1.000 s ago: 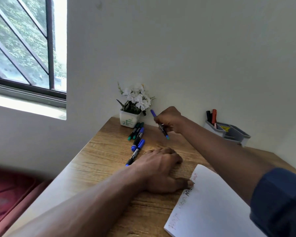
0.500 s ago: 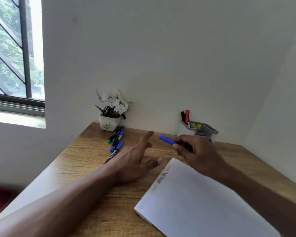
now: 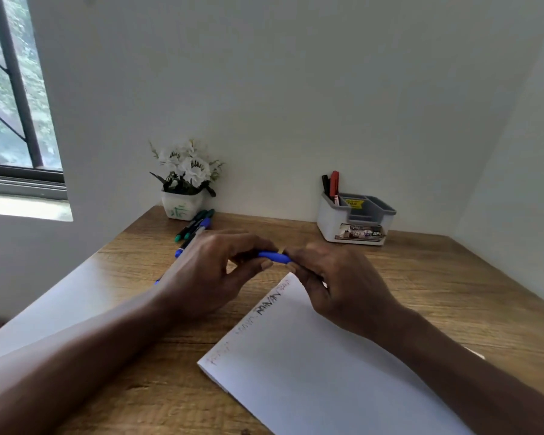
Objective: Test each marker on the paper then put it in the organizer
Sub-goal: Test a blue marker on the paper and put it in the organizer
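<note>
A window is at the far left. A small white flower pot with white flowers stands at the far left of the wooden table, close to the wall. Just near of the pot lie the loose markers in a bunch, with green and blue caps. The left hand hides part of them.

The left hand is in the middle, above the table. Its fingers and thumb are bent and pinch one end of the blue marker. The blue marker lies flat in the air between both hands, just past the far corner of the paper. The right hand has its fingers curled around the other end, so most of the marker is hidden.

The paper lies on the near right part of the table, under the right arm. It has black and faint scribbles along its left edge.

The organizer stands far right, near the wall. A red marker and a black marker stand up in its left slot.
</note>
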Tool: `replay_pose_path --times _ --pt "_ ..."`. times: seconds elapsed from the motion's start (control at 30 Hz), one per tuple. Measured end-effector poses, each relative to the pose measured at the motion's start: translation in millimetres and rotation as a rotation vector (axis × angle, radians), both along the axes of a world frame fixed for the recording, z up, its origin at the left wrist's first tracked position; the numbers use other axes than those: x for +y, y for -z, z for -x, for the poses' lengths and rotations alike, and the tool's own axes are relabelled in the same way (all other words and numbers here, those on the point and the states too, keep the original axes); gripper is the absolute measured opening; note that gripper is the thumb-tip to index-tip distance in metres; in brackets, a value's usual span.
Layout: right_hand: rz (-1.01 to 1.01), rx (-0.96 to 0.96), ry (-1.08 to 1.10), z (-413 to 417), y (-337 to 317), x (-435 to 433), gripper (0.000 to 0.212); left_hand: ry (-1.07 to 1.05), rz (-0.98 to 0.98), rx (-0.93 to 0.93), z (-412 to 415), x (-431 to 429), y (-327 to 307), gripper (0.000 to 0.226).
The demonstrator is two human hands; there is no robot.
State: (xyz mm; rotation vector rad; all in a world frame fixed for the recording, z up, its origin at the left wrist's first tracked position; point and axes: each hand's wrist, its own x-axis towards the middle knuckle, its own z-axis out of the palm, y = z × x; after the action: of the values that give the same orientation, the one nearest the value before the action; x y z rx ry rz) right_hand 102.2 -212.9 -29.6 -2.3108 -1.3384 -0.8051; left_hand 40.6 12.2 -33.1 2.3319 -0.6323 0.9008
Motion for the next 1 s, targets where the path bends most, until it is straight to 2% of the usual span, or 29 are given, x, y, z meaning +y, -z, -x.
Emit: replay_pose_path --times 0.17,0.33,0.43,0.57,0.7,0.83,0.9,1.0 --pt "-0.047 0.012 0.010 1.5 2.8 2.8 0.041 -0.023 -0.017 0.028 2.1 -1.4 -1.6 0.022" --pt "-0.101 -0.028 0.087 2.4 -0.1 -0.1 0.042 -0.049 -0.001 -0.027 1.9 -1.0 -2.3 0.020" --pt "-0.076 0.038 0.165 3.1 -0.3 0.0 0.042 -0.083 0.046 -0.014 1.5 0.3 0.0 0.021" --pt "-0.250 0.304 0.166 -7.5 -4.1 -6.3 0.036 -0.189 0.134 0.093 -2.3 7.4 3.7 0.020" --pt "-0.406 0.438 0.073 -15.3 -8.8 -16.9 0.047 -0.329 -0.019 0.197 -6.7 12.5 6.7 0.022" --pt "-0.720 0.957 -0.032 -10.3 -15.7 -14.7 0.026 -0.363 -0.205 0.289 -9.2 16.2 7.3 0.030" --pt "-0.834 1.196 -0.080 -9.6 -15.9 -13.2 0.027 -0.366 -0.228 0.313 -9.6 16.3 7.6 0.031" --pt "-0.895 1.381 -0.158 -11.2 -12.5 -11.8 0.035 -0.376 -0.226 0.337 -9.5 16.4 8.0 0.031"
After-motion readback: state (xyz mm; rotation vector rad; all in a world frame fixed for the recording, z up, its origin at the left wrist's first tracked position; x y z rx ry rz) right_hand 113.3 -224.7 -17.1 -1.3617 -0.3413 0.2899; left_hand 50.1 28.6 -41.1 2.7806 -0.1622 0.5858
